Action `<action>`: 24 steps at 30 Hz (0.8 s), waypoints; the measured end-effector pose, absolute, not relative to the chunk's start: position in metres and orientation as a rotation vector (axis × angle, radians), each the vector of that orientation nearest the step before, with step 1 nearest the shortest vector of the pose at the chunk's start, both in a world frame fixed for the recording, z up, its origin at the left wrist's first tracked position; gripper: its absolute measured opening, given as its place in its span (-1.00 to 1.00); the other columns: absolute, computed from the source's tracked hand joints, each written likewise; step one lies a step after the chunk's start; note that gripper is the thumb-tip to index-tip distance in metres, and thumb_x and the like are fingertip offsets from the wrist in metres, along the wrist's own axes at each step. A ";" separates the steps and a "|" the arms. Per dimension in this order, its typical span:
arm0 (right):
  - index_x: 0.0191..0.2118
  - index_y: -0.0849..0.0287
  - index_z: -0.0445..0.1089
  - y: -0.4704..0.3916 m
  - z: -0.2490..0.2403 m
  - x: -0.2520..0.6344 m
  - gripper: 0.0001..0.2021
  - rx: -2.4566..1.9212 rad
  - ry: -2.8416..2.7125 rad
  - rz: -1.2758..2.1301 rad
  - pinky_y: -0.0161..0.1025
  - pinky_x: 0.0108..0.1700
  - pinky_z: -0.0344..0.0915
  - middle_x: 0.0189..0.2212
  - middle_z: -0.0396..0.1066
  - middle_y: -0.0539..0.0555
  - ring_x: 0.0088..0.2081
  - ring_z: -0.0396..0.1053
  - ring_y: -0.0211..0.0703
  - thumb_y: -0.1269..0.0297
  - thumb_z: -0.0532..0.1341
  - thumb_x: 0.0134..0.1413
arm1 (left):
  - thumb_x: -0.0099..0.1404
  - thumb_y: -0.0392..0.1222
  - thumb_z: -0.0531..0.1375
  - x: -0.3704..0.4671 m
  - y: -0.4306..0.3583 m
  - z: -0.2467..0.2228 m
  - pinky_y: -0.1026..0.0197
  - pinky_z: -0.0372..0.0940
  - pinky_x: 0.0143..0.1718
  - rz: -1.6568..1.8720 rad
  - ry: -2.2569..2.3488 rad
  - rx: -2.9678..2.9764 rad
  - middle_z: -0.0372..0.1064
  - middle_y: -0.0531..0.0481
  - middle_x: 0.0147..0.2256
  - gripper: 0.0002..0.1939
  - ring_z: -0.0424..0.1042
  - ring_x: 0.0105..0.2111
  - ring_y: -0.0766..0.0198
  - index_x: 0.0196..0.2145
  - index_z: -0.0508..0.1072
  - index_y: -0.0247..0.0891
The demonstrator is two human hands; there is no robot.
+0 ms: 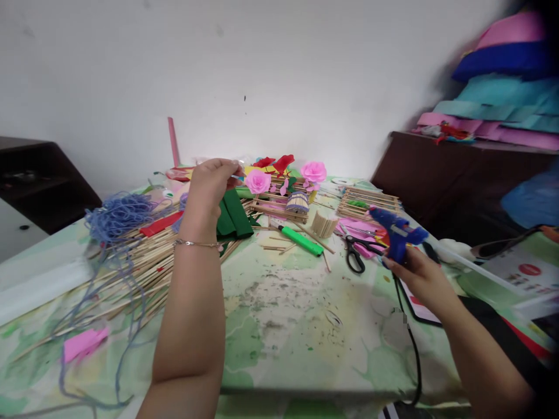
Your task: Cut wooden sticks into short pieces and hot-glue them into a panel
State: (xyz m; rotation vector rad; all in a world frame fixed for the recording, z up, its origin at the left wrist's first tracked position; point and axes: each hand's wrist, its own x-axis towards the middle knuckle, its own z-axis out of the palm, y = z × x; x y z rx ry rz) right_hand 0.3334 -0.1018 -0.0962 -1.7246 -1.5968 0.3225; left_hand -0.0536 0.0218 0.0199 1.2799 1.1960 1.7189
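My right hand (419,273) grips a blue hot glue gun (397,233) above the right side of the table, its black cord hanging down. Reaching toward the back, my left hand (216,180) has its fingers pinched together; a small light-blue bit shows at the fingertips, too small to name. Just right of those fingers is a pink paper rose (258,181), with red paper flowers (279,164) and another pink rose (314,171) behind. Dark green paper (234,214) lies below my left hand. Black-handled scissors (356,256) rest near the glue gun.
Bamboo sticks (144,262) and blue yarn (117,216) cover the left side. A green utility knife (301,240) lies mid-table near a small curved stick piece (324,224). Stick frames (371,202) lie at the back right. A dark cabinet (437,180) holds stacked coloured paper (510,93).
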 end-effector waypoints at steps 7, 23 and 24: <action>-0.36 0.18 0.39 -0.100 -0.126 0.300 -0.69 -2.013 -1.907 0.445 -0.21 -0.37 0.24 -0.45 0.46 0.10 -0.41 0.37 -0.04 0.04 0.08 0.05 | 0.16 -0.30 0.17 -0.050 0.025 0.016 0.34 0.26 -0.43 1.637 1.232 1.336 0.39 0.02 -0.49 -0.85 0.30 -0.57 0.45 -0.55 0.41 -0.31; -0.17 0.30 0.38 -0.103 -0.128 0.284 -0.62 -2.154 -1.887 0.274 -0.18 -0.23 0.29 -0.27 0.42 0.24 -0.25 0.41 0.02 0.06 0.11 0.06 | 0.32 -0.08 0.07 0.114 -0.032 -0.090 0.07 0.36 -0.24 0.075 1.366 2.539 0.50 -0.38 -0.29 -0.65 0.51 -0.20 -0.05 -0.18 0.48 -0.44; -0.11 0.33 0.36 -0.106 -0.127 0.284 -0.56 -2.145 -1.878 0.280 -0.17 -0.21 0.30 -0.24 0.42 0.26 -0.23 0.42 0.03 0.04 0.12 0.05 | 0.35 -0.12 0.03 0.120 -0.034 -0.101 0.07 0.37 -0.24 0.084 1.388 2.542 0.49 -0.42 -0.26 -0.62 0.51 -0.18 -0.05 -0.09 0.43 -0.49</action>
